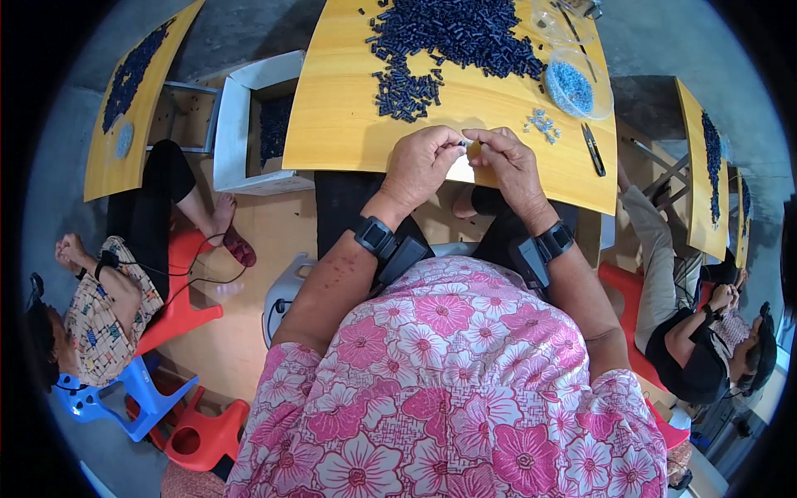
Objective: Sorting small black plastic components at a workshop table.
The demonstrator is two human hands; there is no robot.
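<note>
My left hand and my right hand meet just over the near edge of the yellow table. The left thumb and forefinger pinch a small dark piece, only its end showing. Close beside it, the right fingertips press together; what they hold is too small and covered to make out. Beyond my hands lies a big heap of short dark blue tubes, with a smaller cluster of tubes nearer me. Several clear bluish bits are scattered to the right of my right hand.
A clear round bowl of light-blue bits stands at the table's right, with a black-handled tool below it. Left of the table is a white open box with dark pieces inside. People sit at other tables on both sides, near red stools.
</note>
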